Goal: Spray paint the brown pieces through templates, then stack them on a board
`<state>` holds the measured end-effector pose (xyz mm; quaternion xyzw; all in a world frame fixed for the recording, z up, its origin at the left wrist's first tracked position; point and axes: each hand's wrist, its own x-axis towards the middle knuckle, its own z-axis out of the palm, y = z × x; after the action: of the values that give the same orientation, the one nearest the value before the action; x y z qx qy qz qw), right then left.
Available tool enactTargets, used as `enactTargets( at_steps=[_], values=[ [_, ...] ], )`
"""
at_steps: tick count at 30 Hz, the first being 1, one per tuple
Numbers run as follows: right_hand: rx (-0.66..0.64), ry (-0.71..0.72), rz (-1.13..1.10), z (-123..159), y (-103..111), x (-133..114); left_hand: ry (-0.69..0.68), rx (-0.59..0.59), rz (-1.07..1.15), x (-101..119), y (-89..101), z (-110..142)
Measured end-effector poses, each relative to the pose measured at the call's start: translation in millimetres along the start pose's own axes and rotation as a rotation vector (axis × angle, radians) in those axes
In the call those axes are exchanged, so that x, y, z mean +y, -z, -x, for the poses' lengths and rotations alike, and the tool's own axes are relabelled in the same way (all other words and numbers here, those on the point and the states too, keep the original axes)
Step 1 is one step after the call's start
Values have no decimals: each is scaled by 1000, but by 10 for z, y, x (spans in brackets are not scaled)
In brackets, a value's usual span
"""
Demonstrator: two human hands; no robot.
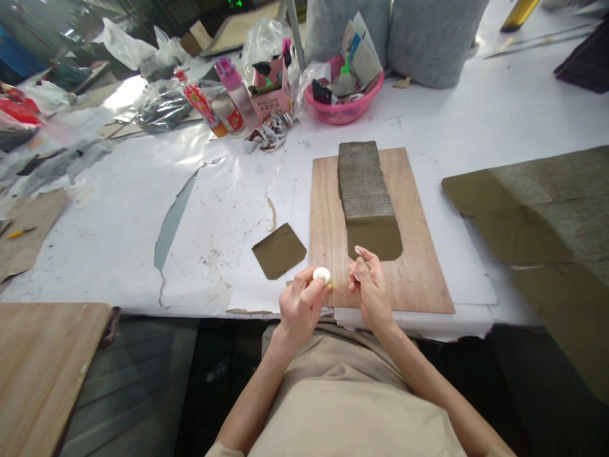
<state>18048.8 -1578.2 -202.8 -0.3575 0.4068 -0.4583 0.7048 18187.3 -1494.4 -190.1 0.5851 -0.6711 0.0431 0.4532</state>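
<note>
My left hand (299, 303) is closed around a small white round object (321, 275), seen end-on. Its exact kind is unclear, and a bit of yellow shows beside the fingers. My right hand (373, 291) is curled with thumb and fingers together; a small pale spot shows there, but what they hold, if anything, is too small to name. Just beyond the right hand, a fanned stack of olive-brown fabric pieces (368, 184) lies on a wooden board (326, 209). One separate olive piece with cut corners (280, 251) lies left of the board, near my left hand.
A pink basket (345, 113) with odds and ends, a pink box (271, 101) and bottles (197, 98) stand at the back of the white-covered table (228, 222). Large olive fabric panels (523, 228) hang over the right edge. Another wooden board (47, 362) is at lower left.
</note>
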Motion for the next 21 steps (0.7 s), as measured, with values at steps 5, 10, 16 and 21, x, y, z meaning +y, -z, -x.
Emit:
enactTargets(
  at_steps=[5,10,16,21],
  values=[
    [-5,4,-13,-8,-6,4,-2,15,3,6,0,4],
    [-9,5,-10,11,-5,-10,45,0,32,5,-1,31],
    [-29,14,10,23,-1,-67,148,-13,37,45,0,19],
    [-36,5,10,30,-17,-76,81,11,38,41,3,-2]
  ],
)
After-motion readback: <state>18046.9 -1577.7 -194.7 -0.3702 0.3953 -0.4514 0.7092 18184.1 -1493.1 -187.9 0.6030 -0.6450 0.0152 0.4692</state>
